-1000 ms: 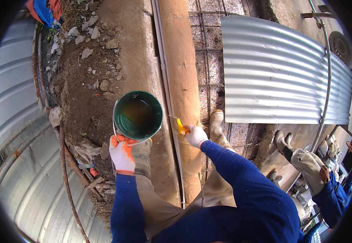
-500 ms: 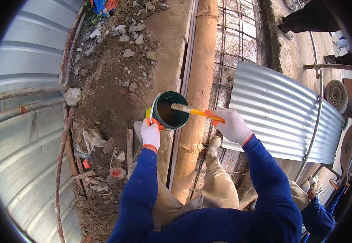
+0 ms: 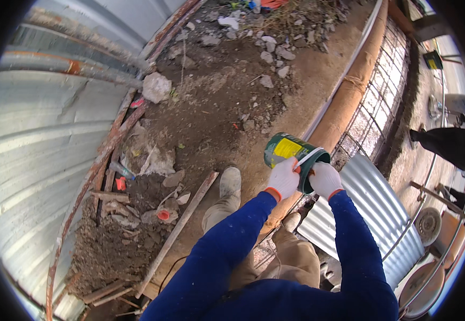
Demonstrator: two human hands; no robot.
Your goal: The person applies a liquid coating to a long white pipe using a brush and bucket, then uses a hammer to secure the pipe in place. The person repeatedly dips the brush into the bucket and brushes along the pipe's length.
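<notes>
A dark green bucket (image 3: pixel 283 147) with a yellow label is tilted on its side in the air, opening toward the right, over the edge of the wrapped pipe. My left hand (image 3: pixel 284 179), in a white and orange glove, grips it by its white handle and rim. My right hand (image 3: pixel 324 181), gloved alike, has its bent fingers at the bucket's mouth, beside my left hand; what they hold is hidden.
Corrugated sheets stand at left (image 3: pixel 35 160) and lie at right (image 3: pixel 366 208) by steel mesh (image 3: pixel 377 91). A brown wrapped pipe (image 3: pixel 353 91), rubble (image 3: pixel 156 88), wooden strip (image 3: pixel 179 230), my boots (image 3: pixel 230 183), a wheel (image 3: pixel 429 224) and another person's dark-clad legs (image 3: pixel 443 147) surround me.
My view has swung toward the rubble side. The bucket has tipped from upright onto its side. My right hand has moved to its mouth, and the yellow brush has gone out of sight.
</notes>
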